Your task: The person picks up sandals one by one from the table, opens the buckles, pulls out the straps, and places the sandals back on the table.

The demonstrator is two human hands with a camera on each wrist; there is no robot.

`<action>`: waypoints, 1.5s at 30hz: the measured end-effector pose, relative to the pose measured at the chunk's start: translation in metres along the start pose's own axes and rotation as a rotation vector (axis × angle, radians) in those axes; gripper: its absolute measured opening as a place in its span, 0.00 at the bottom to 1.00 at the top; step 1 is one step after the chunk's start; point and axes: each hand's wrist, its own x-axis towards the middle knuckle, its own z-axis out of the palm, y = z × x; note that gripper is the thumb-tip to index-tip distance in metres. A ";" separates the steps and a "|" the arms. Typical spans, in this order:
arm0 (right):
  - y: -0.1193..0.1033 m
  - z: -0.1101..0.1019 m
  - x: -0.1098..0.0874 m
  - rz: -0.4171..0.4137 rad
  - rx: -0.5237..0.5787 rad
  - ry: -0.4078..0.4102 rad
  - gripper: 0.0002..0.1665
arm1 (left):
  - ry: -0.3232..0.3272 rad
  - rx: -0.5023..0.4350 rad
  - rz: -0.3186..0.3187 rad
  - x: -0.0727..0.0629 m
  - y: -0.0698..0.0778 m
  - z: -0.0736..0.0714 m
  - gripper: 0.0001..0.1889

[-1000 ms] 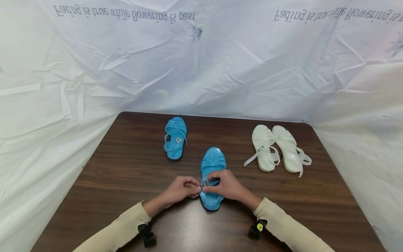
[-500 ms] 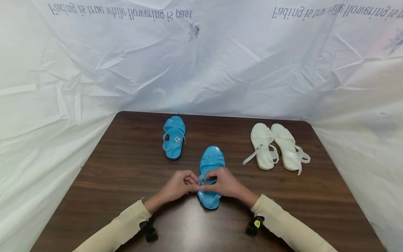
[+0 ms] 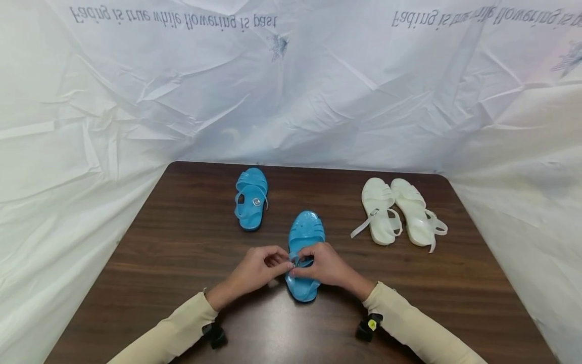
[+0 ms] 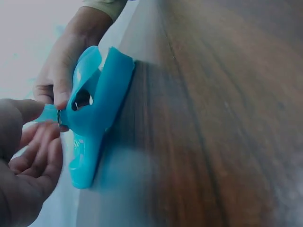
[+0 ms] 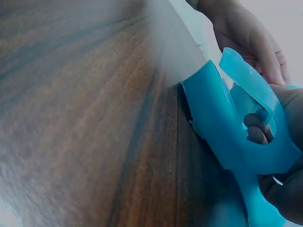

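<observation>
A blue jelly sandal (image 3: pixel 306 225) lies sole down near the middle of the table, its toe pointing away from me. My left hand (image 3: pixel 260 268) pinches the free end of its ankle strap (image 4: pixel 47 113) between thumb and fingers. From the other side, my right hand (image 3: pixel 324 264) holds the strap by the metal buckle (image 4: pixel 59 117), with thumb and fingertips right at it. Some right fingers show through the sandal's side opening in the right wrist view. The fingertips partly hide the buckle in the head view.
Another blue sandal (image 3: pixel 251 199) lies further back on the left, a buckle showing on it. Two white sandals (image 3: pixel 379 212) sit side by side at the back right, straps loose. White printed sheeting (image 3: pixel 291 101) hangs behind the dark wooden table (image 3: pixel 182 227).
My left thumb has moved right, onto the strap at the buckle. The right hand keeps its hold, and the sandal stays in place on the table.
</observation>
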 end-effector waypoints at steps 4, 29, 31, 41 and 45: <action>-0.001 -0.001 0.000 0.016 -0.007 -0.001 0.15 | 0.075 0.053 0.095 0.004 0.000 0.001 0.07; 0.000 -0.010 -0.001 0.051 -0.010 -0.053 0.16 | 0.018 0.087 0.031 -0.008 -0.009 -0.026 0.03; 0.002 -0.011 -0.001 0.041 -0.002 -0.056 0.15 | 0.011 0.080 0.020 -0.011 -0.012 -0.026 0.03; 0.006 -0.020 -0.004 0.012 0.000 -0.070 0.20 | -0.071 0.053 -0.051 -0.020 -0.021 -0.028 0.03; 0.007 -0.027 -0.007 0.023 0.017 -0.052 0.21 | -0.078 0.068 -0.043 -0.020 -0.022 -0.026 0.05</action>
